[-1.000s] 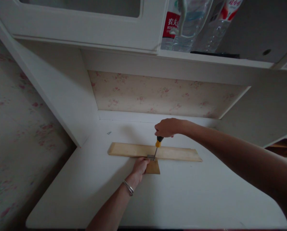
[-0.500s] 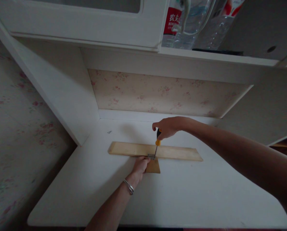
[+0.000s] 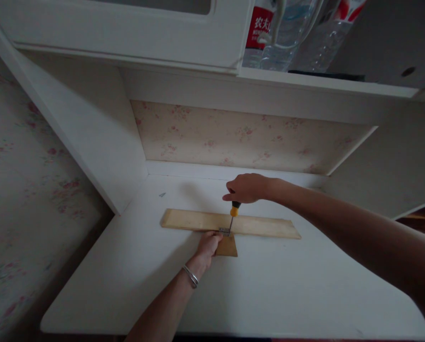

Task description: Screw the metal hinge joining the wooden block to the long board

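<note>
My right hand [image 3: 246, 188] is closed round the handle of a yellow-and-black screwdriver [image 3: 234, 209], held nearly upright. Its tip meets a small metal hinge [image 3: 224, 231] where two pieces of wood join. One is a long pale wooden board [image 3: 191, 221] lying crosswise; the other is a short brown wooden piece [image 3: 227, 246] on the near side. My left hand [image 3: 209, 243] grips the short piece at its left edge, thumb close to the hinge. Any screw under the tip is too small to make out.
The work lies on a white desk [image 3: 287, 285]. Near the back left are a few small screws or nails [image 3: 162, 194]. Overhead, a shelf [image 3: 323, 83] holds several plastic bottles [image 3: 258, 33] and a white cable. A white side panel [image 3: 91, 128] rises at left.
My right hand has turned about the screwdriver handle, its fingers now curled over the top. The wood and my left hand stay in place.
</note>
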`<state>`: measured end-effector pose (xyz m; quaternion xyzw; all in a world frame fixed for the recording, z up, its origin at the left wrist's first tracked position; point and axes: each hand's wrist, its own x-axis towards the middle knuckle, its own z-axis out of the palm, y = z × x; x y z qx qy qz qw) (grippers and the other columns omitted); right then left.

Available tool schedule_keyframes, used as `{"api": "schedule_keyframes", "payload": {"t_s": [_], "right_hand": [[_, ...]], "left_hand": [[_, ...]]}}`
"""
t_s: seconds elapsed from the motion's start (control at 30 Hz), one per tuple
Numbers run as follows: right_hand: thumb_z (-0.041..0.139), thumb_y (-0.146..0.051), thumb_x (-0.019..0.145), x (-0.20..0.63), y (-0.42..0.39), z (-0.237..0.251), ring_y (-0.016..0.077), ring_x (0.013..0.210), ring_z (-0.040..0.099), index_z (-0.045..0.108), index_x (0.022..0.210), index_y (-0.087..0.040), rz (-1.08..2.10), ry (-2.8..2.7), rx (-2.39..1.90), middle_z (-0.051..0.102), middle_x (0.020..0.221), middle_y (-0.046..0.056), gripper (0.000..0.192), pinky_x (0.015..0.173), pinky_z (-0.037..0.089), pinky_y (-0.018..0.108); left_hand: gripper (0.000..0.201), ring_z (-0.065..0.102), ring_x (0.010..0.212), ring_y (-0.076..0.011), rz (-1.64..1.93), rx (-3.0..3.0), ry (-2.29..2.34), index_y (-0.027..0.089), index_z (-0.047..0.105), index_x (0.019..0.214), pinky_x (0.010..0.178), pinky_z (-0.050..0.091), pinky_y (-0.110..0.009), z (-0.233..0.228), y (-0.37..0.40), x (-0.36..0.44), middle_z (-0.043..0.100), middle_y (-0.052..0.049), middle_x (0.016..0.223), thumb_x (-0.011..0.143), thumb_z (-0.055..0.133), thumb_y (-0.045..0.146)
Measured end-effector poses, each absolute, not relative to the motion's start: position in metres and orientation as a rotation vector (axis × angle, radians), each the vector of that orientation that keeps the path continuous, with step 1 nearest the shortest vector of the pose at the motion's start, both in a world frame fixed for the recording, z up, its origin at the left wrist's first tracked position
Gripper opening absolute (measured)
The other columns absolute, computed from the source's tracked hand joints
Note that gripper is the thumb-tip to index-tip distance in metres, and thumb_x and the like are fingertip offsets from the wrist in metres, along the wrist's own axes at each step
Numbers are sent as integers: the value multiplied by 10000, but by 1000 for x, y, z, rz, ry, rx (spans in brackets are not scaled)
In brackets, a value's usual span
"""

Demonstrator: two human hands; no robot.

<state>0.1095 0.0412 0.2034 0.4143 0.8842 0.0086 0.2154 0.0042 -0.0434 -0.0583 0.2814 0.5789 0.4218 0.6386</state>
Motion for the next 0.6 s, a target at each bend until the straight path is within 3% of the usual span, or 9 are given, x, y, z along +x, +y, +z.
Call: {"api": "schedule_keyframes", "payload": {"t_s": [0.1,0.2,0.3,0.4,0.47,0.53,0.6], "right_hand": [[521,-377,790,112,43,202,245,816,598,620,991,-199,18,2522,1038,650,950,114,286,605,380,305],[629,-398,706,115,47,201,215,846,584,573,1076,-207,-170,2644,873,638,1025,87,420,620,380,273],[474,-590,791,113,50,199,204,743,590,596,1012,-189,-238,2573,1001,660,894,91,474,589,370,281],[363,-506,867,111,53,198,186,641,576,623,910,-182,-209,2454,1104,654,726,74,417,560,349,285],[490,-393,809,112,55,198,183,705,579,619,934,-191,-216,2505,1003,667,829,71,271,564,349,271],[595,-364,724,112,56,198,189,777,580,597,1026,-204,-248,2567,925,658,962,71,342,573,357,258],[592,-451,727,112,56,199,200,771,587,580,1094,-196,-268,2535,987,661,957,83,447,576,369,265]], "left_hand": [[77,586,638,-154,973,643,1316,138,658,753,488,380,-215,-60,-43,4,661,-39,746,734,627,205],[103,581,628,-148,977,641,1302,135,666,759,494,381,-211,-60,-42,4,665,-39,742,722,656,231],[120,583,625,-151,968,634,1297,137,669,782,487,379,-211,-61,-42,3,668,-41,744,731,649,244],[117,584,632,-153,963,632,1299,141,668,801,485,377,-211,-62,-42,3,669,-42,751,741,633,235],[112,582,633,-153,959,633,1301,142,665,802,481,371,-209,-62,-43,3,666,-40,754,741,628,228],[104,577,624,-148,956,633,1306,143,659,792,475,361,-205,-62,-42,2,661,-36,749,735,634,227],[94,571,613,-144,954,633,1310,142,651,775,468,352,-201,-62,-42,2,654,-34,738,735,632,225]]}}
